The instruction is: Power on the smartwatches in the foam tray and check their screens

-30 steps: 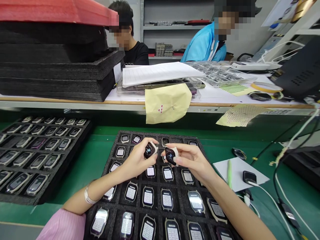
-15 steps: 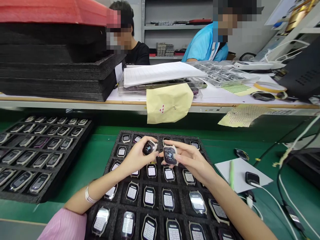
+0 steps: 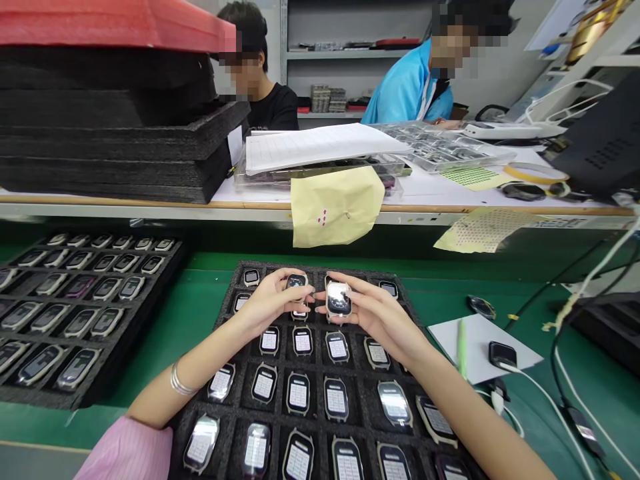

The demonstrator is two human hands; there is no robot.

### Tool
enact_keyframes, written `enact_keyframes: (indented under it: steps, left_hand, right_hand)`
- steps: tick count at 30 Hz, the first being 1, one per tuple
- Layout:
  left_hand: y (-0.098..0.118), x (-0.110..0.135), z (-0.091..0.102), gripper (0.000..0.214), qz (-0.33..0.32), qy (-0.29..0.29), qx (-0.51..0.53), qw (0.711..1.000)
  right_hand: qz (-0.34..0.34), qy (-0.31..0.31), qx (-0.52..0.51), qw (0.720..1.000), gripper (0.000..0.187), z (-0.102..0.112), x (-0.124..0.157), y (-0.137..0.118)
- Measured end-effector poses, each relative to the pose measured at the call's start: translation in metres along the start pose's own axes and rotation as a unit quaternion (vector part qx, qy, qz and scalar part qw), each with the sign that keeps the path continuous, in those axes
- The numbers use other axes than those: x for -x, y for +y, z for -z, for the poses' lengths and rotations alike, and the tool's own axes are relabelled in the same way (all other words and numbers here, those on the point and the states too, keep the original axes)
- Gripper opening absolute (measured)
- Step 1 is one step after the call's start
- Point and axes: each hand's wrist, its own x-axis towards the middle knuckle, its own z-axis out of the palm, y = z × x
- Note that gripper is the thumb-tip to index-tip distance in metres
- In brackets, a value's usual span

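Between the thumb and fingers of my left hand [image 3: 270,299] is a smartwatch case [image 3: 297,281] without a strap, its dark screen partly covered by my thumb. My right hand [image 3: 373,303] pinches a second smartwatch case [image 3: 339,300], whose screen faces me and catches a bright reflection. Both hands are close together over the far half of a black foam tray [image 3: 234,407]. Rows of similar smartwatch cases lie in its compartments, many with lit white screens, such as one smartwatch [image 3: 299,393] near the middle.
Another foam tray [image 3: 93,390] of watches lies at left. To the right, a white sheet [image 3: 445,330] carries a green pen [image 3: 463,350] and a cabled watch [image 3: 503,355]. A shelf edge [image 3: 240,212] crosses ahead, bearing stacked black foam trays [image 3: 110,150]. Two people sit beyond.
The watch in my left hand has moved slightly up and tilted, with my thumb now across its screen. The right-hand watch has shifted slightly up, and its screen now shows a bright glare.
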Motion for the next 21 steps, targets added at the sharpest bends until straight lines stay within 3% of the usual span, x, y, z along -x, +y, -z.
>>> enact_keyframes:
  steps: [6,15,21]
  left_hand:
    - [0.009,0.013,-0.007,0.036,-0.019,-0.058,0.041,0.997]
    - [0.003,0.024,-0.012,0.055,-0.083,-0.06,-0.05,0.993]
    - [0.001,0.025,-0.011,0.049,-0.118,-0.088,-0.11,0.983]
  right_hand:
    - [0.034,0.021,0.018,0.999,0.045,0.0,0.005,-0.004]
    - [0.068,0.018,0.082,0.994,0.052,-0.004,0.014,-0.008]
    - [0.085,0.028,0.12,0.989,0.048,-0.005,0.014,-0.003]
